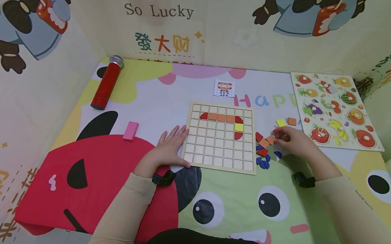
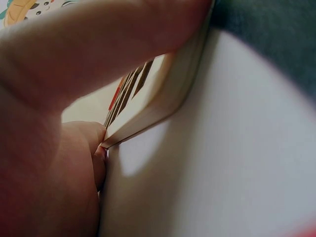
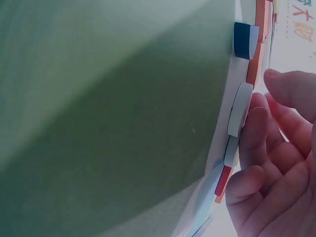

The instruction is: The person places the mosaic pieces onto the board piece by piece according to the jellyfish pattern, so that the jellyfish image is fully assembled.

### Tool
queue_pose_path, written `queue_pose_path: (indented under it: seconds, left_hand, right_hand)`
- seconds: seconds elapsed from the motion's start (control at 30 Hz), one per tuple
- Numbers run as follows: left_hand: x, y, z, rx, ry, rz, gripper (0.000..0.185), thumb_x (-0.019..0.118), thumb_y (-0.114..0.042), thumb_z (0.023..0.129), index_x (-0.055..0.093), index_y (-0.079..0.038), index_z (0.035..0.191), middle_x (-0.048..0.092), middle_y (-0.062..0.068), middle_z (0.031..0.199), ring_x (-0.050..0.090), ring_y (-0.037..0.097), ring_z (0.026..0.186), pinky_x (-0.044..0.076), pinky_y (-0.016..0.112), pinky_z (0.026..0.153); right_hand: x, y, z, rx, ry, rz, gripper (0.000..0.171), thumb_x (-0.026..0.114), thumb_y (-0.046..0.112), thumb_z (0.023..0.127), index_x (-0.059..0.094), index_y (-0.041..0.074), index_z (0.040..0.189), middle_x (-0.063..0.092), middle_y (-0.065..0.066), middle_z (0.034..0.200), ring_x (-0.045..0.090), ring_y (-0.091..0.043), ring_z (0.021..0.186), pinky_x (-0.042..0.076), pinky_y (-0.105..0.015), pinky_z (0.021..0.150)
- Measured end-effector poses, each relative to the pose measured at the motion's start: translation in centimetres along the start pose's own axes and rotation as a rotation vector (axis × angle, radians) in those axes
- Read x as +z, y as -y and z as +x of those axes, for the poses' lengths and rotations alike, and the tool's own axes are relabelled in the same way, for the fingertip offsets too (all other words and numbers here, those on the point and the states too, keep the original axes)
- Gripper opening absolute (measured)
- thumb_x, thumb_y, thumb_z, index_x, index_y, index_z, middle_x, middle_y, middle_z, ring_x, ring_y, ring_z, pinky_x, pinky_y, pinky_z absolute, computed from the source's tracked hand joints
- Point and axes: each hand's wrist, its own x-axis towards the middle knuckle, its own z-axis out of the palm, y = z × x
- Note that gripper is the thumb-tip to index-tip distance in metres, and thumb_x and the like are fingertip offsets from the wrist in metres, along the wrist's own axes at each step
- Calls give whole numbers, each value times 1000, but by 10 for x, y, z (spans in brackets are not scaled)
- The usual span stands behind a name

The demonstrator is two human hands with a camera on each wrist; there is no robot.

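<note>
A wooden grid board (image 1: 218, 153) lies in the middle of the mat. Its upper rows carry red quarter rounds, orange squares (image 1: 221, 117), a yellow square (image 1: 239, 127) and a red half round. My left hand (image 1: 168, 146) rests flat against the board's left edge with straight fingers. In the left wrist view the thumb (image 2: 74, 74) lies over the board's corner (image 2: 153, 98). My right hand (image 1: 293, 143) hovers over loose orange, red and blue pieces (image 1: 264, 148) right of the board. Its loosely bent fingertips (image 3: 252, 118) touch a piece's pale edge (image 3: 239, 108), beside a blue piece (image 3: 245, 40).
A small pattern card (image 1: 224, 88) lies behind the board. A fruit peg puzzle (image 1: 335, 110) sits at the far right. A red glitter tube (image 1: 106, 82) and a pink block (image 1: 130, 130) are on the left. Printed soft walls enclose the mat on three sides.
</note>
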Motion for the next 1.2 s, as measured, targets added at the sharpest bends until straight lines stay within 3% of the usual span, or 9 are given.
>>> queue_pose_path:
  seconds: [0.3, 0.5, 0.73, 1.2]
  left_hand:
    - [1, 1, 1, 2, -3, 9, 119, 78, -47, 58, 5, -20, 147, 0, -2, 155, -5, 22, 141, -1, 55, 110]
    - [1, 1, 1, -3, 2, 12, 119, 78, -48, 58, 5, -20, 147, 0, -2, 155, -5, 22, 141, -1, 55, 110]
    - [-1, -1, 0, -3, 7, 9, 118, 78, -47, 59, 5, -19, 147, 1, -2, 155, -4, 22, 141, -1, 54, 110]
    - [-1, -1, 0, 6, 4, 8, 119, 78, -48, 59, 5, -18, 147, 1, -1, 155, -4, 22, 141, -1, 54, 110]
  right_hand:
    - [3, 1, 1, -105, 31, -40, 33, 59, 9, 85, 54, -1, 117, 56, -15, 102, 45, -22, 79, 41, -28, 65]
    - [3, 0, 1, -87, 17, -45, 30, 59, 12, 86, 55, -1, 113, 56, -15, 101, 48, -23, 85, 45, -34, 75]
    - [2, -3, 1, -95, 4, -43, 30, 58, 10, 86, 54, -1, 114, 56, -16, 100, 48, -24, 84, 46, -37, 77]
    - [3, -4, 1, -69, -13, -46, 28, 59, 12, 86, 55, -1, 111, 56, -13, 94, 47, -22, 79, 44, -28, 68]
